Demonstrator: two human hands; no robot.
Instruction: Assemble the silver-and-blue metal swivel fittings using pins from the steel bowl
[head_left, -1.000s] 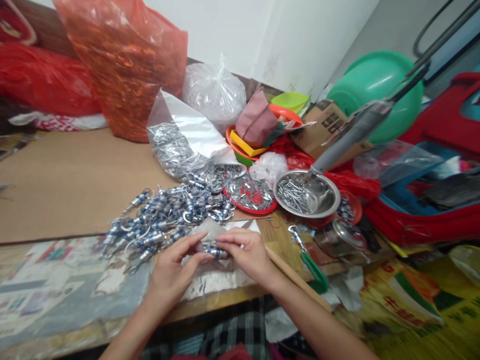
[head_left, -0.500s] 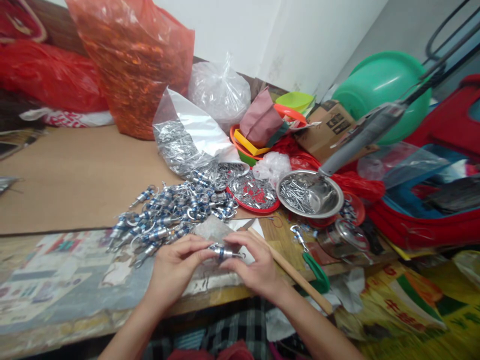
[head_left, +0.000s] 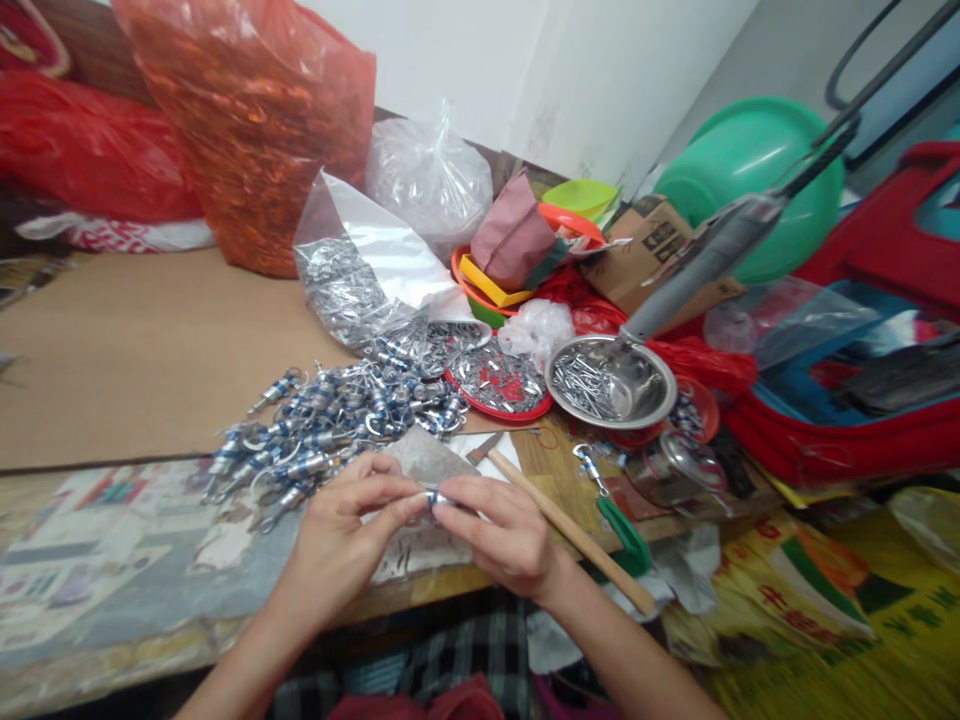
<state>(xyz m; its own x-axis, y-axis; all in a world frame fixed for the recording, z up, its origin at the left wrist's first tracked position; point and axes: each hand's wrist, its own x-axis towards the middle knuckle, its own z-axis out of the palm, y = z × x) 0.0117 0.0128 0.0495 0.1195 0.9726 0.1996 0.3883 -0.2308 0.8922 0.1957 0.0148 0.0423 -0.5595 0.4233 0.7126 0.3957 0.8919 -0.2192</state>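
Lying in a heap, shiny blue-and-silver pieces (head_left: 337,430) sit left of the middle of the surface (head_left: 538,460). Near the front edge, the left hand (head_left: 360,520) and the right hand (head_left: 499,525) both pinch one small piece (head_left: 433,497). A wooden-handled tool (head_left: 566,525) pokes over that edge. Next comes a metal bowl (head_left: 637,385) of thin bits (head_left: 589,385).

Shiny metal fittings (head_left: 346,415), smooth wooden handle (head_left: 576,534), matt cardboard (head_left: 142,350).

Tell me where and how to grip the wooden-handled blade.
Grip the wooden handle near its lower end, probably from the right: that end seems to jut past the edge of the table, the metal blade points away, and the right hand lies to its left.
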